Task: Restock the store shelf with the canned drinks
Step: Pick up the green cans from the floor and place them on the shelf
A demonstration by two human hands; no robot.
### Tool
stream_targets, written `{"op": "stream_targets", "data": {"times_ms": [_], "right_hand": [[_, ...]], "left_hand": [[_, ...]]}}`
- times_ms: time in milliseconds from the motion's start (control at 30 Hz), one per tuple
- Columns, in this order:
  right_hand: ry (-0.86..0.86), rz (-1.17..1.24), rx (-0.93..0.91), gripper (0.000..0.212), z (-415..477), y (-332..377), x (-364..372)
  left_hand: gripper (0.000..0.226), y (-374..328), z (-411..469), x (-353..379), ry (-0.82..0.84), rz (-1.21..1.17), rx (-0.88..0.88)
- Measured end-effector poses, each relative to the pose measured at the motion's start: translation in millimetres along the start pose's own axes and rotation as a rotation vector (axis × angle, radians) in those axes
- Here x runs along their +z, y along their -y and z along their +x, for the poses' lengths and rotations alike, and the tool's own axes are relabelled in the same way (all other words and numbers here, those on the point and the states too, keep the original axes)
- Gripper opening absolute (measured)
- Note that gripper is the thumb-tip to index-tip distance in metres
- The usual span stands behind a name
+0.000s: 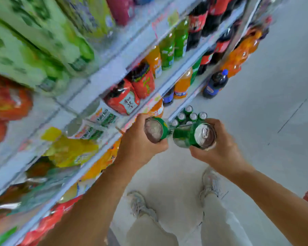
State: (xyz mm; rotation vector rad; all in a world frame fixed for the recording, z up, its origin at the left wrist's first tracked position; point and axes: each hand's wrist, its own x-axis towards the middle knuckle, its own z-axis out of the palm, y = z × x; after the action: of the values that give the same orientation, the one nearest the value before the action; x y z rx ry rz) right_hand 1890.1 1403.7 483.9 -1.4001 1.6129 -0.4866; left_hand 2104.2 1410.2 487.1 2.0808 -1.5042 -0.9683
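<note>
My left hand [138, 139] grips a green can [155, 130] with its silver end turned toward me. My right hand [219, 146] grips another green can [196, 136], its pull-tab top facing the camera. A third can-like green shape shows between them, blurred. Both hands are at waist height in front of the shelf unit [114, 68]. Below them on the floor stands a cluster of several green cans [189, 115], seen from above.
The white shelves on the left hold soda bottles [167, 48], red packs [124, 98] and yellow bags [69, 150]. A dark cola bottle [215, 84] stands on the grey floor [274, 103] by the shelf base. My legs and shoes [140, 205] are below.
</note>
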Motion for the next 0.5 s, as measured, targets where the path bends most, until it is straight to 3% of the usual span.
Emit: {"op": "stream_targets", "data": {"times_ms": [167, 500], "right_hand": [[0.005, 0.139, -0.199, 0.054, -68.3, 134.1, -42.5], [0.119, 0.29, -0.611, 0.048, -143.5, 322.1, -60.6]], "left_hand": [[0.072, -59.4, -77.5, -124.7, -0.146, -0.005, 0.09], [0.051, -117.8, -201.7, -310.2, -0.587, -0.307, 0.276]]}}
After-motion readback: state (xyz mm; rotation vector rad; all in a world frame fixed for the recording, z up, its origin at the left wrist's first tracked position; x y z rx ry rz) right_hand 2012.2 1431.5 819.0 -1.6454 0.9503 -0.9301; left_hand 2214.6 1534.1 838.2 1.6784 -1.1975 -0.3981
